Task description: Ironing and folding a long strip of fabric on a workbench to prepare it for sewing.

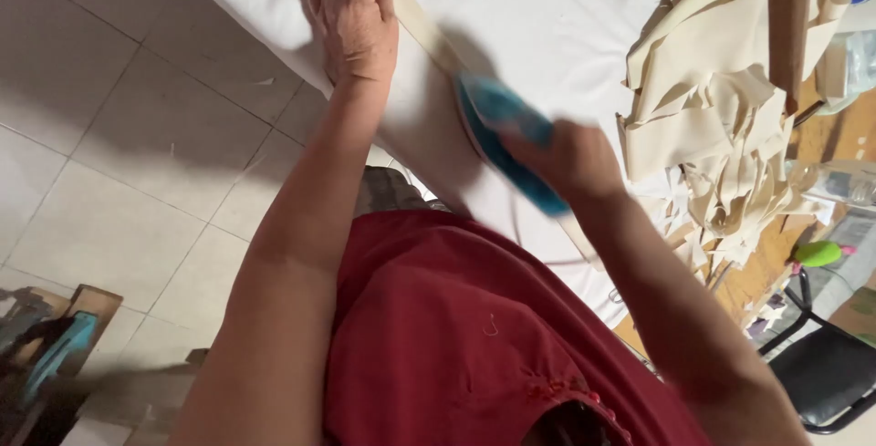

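1. The strip (429, 31), a long band of cream cloth, lay on the white board (547, 17) with its long axis running diagonally from the top centre of the frame down toward the centre.
2. The left hand (354, 19) lay flat and open at upper centre, palm down, fingers toward the top edge, pinning the strip's upper stretch; the strip showed just beside its fingers.
3. The right hand (570, 161), blurred, was closed around the handle of a blue iron (502, 131) at centre frame. The iron sat on the strip's lower stretch, its nose toward the left hand.
4. So the strip ran straight between the two hands: the iron at its lower end, the flat hand at its upper end, with a bare length of strip between them, near but apart.
5. The board's left edge ran just left of the left hand, dropping to the tiled floor (137, 154) beyond; little cloth lay on that side.
6. To the right of the iron there was open white cover, then a pile (712, 108) of cream cloth pieces at upper right, well apart from the iron.
7. A black chair (826, 368) stood at lower right.
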